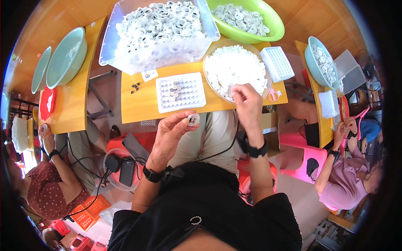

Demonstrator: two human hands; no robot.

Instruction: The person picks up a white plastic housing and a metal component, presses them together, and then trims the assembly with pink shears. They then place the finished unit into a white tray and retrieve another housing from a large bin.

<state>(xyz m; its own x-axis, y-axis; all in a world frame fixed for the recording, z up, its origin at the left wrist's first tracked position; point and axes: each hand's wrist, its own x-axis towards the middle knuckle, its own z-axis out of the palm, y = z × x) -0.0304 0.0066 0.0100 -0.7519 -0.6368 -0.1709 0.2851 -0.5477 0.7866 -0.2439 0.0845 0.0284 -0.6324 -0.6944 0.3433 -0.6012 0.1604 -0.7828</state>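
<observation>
Disc (194, 120) in left fingers (177, 117), near table edge (142, 118)

Seen from here, L hand (169, 129) has bare tabletop (140, 106) to cross, left of white tray (158, 95); small blk bits (135, 87) sit farther back. Betw. tray & round bowl (207, 76) it's tight. Clear tub (109, 47) blocks the rear; scissors (274, 96) & white rack (278, 63) crowd table's R side, past R hand (248, 102).
</observation>
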